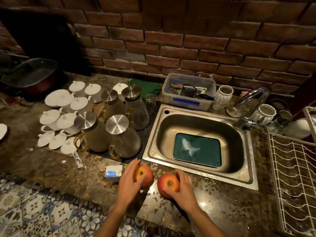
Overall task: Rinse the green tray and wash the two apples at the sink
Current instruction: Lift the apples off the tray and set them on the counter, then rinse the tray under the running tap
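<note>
Left hand (pixel 129 183) and right hand (pixel 182 186) forward, fingers curled, each gripping an apple

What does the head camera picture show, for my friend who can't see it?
Two hands each hold a red apple over the wet counter: left hand on the left apple, right hand on the right apple. Behind them, a green tray lies in the steel sink.

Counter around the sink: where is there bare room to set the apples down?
Free: the wet counter strip between sink front rim and counter edge, right of the right hand. Also bare counter left of the small carton. Crowded: the mat with carafes, white lids, wire rack.
</note>
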{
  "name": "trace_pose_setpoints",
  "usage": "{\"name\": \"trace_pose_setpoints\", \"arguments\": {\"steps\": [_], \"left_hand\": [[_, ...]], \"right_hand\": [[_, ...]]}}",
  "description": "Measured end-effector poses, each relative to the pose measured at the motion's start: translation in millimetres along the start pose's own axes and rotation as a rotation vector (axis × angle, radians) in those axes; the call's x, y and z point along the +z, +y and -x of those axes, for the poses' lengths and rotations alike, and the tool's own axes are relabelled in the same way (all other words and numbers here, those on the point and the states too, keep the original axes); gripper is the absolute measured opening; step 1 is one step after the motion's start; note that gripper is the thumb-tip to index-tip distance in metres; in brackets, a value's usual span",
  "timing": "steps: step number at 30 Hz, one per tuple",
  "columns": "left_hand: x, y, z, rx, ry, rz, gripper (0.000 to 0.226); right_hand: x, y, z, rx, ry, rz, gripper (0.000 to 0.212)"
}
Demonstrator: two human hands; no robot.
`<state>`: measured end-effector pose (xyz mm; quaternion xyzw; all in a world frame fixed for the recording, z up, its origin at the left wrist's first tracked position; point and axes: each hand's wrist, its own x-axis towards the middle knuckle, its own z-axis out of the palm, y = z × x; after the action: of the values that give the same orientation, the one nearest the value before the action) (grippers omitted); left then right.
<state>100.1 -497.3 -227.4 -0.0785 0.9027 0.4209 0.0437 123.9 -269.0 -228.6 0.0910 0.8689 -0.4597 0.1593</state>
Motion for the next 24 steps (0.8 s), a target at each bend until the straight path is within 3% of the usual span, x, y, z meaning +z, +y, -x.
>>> {"name": "trace_pose_setpoints", "arguments": {"steps": [3, 8, 18, 24], "left_hand": [[-9, 17, -3, 0.072, 0.042, 0.019, 0.046], [-17, 49, -16, 0.198, 0.115, -0.023, 0.038], [5, 123, -48, 0.411, 0.164, -0.239, 0.048], [27, 153, -55, 0.449, 0.054, -0.339, 0.053]], "right_hand": [[-15, -6, -3, -0.04, 0.066, -0.013, 0.089], [-47, -22, -6, -0.131, 0.157, -0.026, 0.077], [-114, -33, -11, -0.256, 0.306, 0.055, 0.076], [-149, -17, -16, -0.227, 0.356, 0.132, 0.084]]}}
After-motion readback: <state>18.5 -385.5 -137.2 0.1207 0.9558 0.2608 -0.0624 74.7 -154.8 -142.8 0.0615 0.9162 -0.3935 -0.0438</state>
